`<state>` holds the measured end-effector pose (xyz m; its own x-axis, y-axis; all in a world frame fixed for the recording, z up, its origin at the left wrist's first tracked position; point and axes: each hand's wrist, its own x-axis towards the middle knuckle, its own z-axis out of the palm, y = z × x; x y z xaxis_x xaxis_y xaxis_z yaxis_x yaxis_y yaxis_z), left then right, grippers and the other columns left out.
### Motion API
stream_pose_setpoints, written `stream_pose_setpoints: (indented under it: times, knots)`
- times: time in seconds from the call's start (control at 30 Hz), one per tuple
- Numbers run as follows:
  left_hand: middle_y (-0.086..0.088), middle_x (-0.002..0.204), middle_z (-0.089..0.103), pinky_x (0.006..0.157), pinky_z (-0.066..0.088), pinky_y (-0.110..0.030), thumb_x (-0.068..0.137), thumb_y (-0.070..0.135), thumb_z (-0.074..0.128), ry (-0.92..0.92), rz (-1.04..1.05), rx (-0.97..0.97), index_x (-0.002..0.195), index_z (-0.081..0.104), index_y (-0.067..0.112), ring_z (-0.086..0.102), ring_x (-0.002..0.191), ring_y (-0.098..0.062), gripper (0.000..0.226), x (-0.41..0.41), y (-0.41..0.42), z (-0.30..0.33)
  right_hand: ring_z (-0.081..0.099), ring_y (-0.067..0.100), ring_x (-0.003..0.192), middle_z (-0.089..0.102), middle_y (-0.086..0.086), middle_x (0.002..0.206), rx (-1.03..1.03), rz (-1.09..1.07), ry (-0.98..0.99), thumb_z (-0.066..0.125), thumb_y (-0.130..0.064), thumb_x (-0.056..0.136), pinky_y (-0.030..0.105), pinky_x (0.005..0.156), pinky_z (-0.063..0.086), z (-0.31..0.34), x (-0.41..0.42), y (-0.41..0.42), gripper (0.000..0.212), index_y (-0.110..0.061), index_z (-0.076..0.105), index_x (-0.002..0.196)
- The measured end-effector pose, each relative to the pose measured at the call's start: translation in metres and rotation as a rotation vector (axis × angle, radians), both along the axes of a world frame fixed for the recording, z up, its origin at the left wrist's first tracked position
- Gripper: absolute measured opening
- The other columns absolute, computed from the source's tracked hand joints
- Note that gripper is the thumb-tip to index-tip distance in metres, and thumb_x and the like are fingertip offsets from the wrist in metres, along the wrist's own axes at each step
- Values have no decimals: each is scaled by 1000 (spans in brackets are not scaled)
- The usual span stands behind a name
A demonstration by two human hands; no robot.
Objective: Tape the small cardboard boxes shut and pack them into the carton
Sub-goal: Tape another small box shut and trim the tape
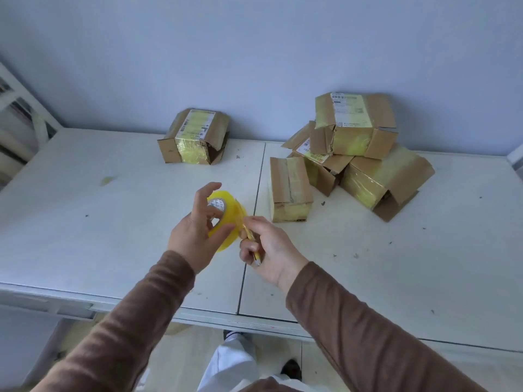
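Note:
A yellow tape roll (pixel 229 222) is held above the white table (pixel 99 222); my left hand (pixel 195 236) grips it through its core and around the rim. My right hand (pixel 266 250) holds a thin yellow pen-like cutter (pixel 252 241) and its fingertips touch the roll's edge. One taped cardboard box (pixel 195 137) stands alone at the back centre. A pile of several small taped boxes (pixel 356 157) sits at the back right, one upright box (pixel 290 188) nearest to my hands. No carton is in view.
A seam (pixel 254 205) divides the table into two tops. A scrap of tape (pixel 105 180) and small bits of debris lie on the surface. A white frame (pixel 22 108) stands at the far left. My legs and the floor show below the front edge.

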<state>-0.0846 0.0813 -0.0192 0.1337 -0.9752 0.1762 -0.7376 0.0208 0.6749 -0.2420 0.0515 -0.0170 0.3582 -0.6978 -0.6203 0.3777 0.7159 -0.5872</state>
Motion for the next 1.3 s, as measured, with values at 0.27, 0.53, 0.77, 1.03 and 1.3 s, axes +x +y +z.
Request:
stream_pose_setpoints:
  times: [0.27,0.53,0.77,1.03,1.3]
  knots:
    - [9,104,63,73,49,-34,90,39,70,-321,118,142,149,19,46,64,92,-21,78,56,-9,-25,59,23,71,62,3,78,-364,283,480,56,-27,97,34,60,49,-41,61,-7,24,-21,66,76]
    - [0,129,60,111,39,-41,85,45,78,7,190,179,149,43,24,51,126,-23,77,50,-14,-38,58,23,95,61,7,106,-618,569,741,44,-18,102,39,94,52,-53,46,-13,39,-10,61,137]
    - [-18,136,64,118,36,-44,91,81,24,1593,65,392,158,24,28,60,130,-30,86,-11,-12,29,56,8,110,58,-8,120,-1246,16,797,58,-25,103,17,87,47,6,-19,-15,28,-23,64,131]
    - [-23,143,56,119,33,-52,91,83,28,1729,-108,531,161,18,24,55,133,-38,92,-47,-20,35,52,20,104,64,-6,108,-1682,121,1107,70,-22,95,35,87,46,15,-55,-30,7,-19,75,92]
    - [-18,135,65,105,49,-49,99,70,30,1406,30,490,148,44,17,67,118,-34,73,-57,-31,23,58,10,84,65,-9,86,-1365,-89,1033,66,-16,97,23,74,43,36,-105,-35,7,-15,73,98]
